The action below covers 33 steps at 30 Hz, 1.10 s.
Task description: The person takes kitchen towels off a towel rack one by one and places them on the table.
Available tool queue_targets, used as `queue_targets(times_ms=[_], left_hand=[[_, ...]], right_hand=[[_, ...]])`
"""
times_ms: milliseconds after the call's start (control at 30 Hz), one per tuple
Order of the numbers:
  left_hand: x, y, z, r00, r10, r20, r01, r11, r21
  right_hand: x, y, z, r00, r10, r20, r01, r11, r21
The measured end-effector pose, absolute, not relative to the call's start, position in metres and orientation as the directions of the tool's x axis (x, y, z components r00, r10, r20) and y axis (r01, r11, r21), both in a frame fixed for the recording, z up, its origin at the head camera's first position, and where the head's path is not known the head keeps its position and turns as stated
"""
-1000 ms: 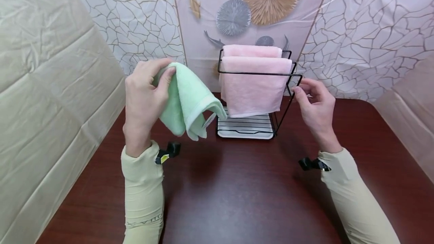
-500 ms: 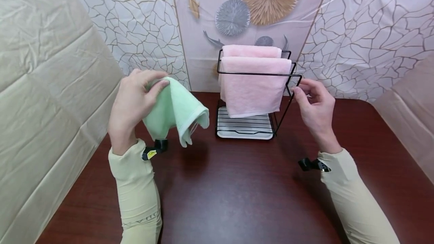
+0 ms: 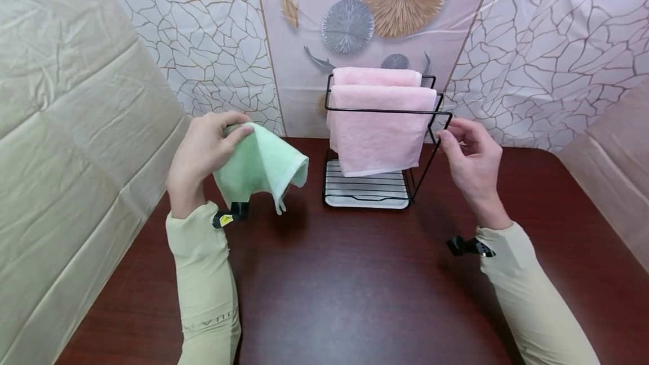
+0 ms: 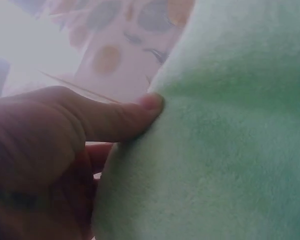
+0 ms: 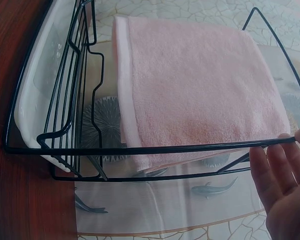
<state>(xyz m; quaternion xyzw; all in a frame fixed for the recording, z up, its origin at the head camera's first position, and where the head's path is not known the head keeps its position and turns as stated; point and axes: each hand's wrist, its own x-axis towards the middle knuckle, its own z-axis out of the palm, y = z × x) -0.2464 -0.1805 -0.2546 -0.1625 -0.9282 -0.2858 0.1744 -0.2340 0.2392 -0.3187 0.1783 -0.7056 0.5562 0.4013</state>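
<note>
My left hand (image 3: 203,148) pinches a light green towel (image 3: 263,159) by its upper edge, and the cloth hangs down over the table to the left of the rack. In the left wrist view the thumb presses on the green towel (image 4: 215,145); the fingers behind it are mostly hidden. A black wire rack (image 3: 387,110) carries two pink towels (image 3: 382,128) draped over its upper bars. With thumb and fingertips my right hand (image 3: 471,159) holds the rack's right side bar, as the right wrist view shows near the pink towel (image 5: 200,90).
A white drip tray (image 3: 365,200) lies under the rack's bottom wires. The dark red-brown table (image 3: 345,286) runs back to a patterned wall covering (image 3: 213,27), with a cream covering (image 3: 91,89) on the left. Each wrist wears a small black camera.
The left hand has moved left and down with the green towel, away from the rack, then slowed. The right hand and the rack have stayed in place.
</note>
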Motion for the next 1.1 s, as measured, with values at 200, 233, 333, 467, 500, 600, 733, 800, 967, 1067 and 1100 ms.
queue_targets(times_ms=[200,233,333,467,500,600,733,800,967,1067,1100], left_hand=[[-0.263,-0.187,-0.264,-0.931,0.207,0.301,0.339,0.796,0.501],[-0.265,-0.188,-0.265,-0.936,0.204,0.286,0.328,0.798,0.505],[-0.274,-0.192,-0.272,-0.949,0.196,0.246,0.299,0.803,0.516],[-0.285,-0.195,-0.283,-0.957,0.185,0.221,0.277,0.808,0.521],[-0.288,-0.195,-0.285,-0.959,0.179,0.218,0.27,0.807,0.526],[-0.298,-0.194,-0.292,-0.965,0.161,0.206,0.249,0.808,0.535],[-0.308,-0.191,-0.302,-0.969,0.123,0.216,0.221,0.82,0.527],[-0.314,-0.19,-0.308,-0.965,0.095,0.243,0.213,0.825,0.524],[-0.328,-0.186,-0.326,-0.951,0.015,0.309,0.189,0.819,0.541],[-0.332,-0.184,-0.333,-0.949,-0.011,0.314,0.171,0.819,0.547],[-0.333,-0.184,-0.334,-0.95,-0.012,0.311,0.168,0.821,0.545]], right_hand=[[-0.244,0.248,-0.328,-0.615,0.214,0.759,-0.694,0.312,-0.649],[-0.245,0.248,-0.329,-0.613,0.216,0.76,-0.695,0.309,-0.649],[-0.245,0.247,-0.328,-0.609,0.214,0.763,-0.705,0.295,-0.645],[-0.243,0.244,-0.326,-0.609,0.206,0.766,-0.713,0.282,-0.643],[-0.242,0.244,-0.325,-0.609,0.206,0.766,-0.713,0.281,-0.642],[-0.241,0.245,-0.325,-0.608,0.209,0.766,-0.71,0.288,-0.643],[-0.242,0.247,-0.327,-0.607,0.213,0.766,-0.708,0.294,-0.643],[-0.243,0.247,-0.327,-0.608,0.213,0.765,-0.708,0.291,-0.644],[-0.238,0.242,-0.322,-0.61,0.21,0.764,-0.714,0.271,-0.645],[-0.235,0.24,-0.32,-0.612,0.208,0.763,-0.715,0.266,-0.646],[-0.235,0.24,-0.319,-0.613,0.207,0.763,-0.715,0.267,-0.646]])
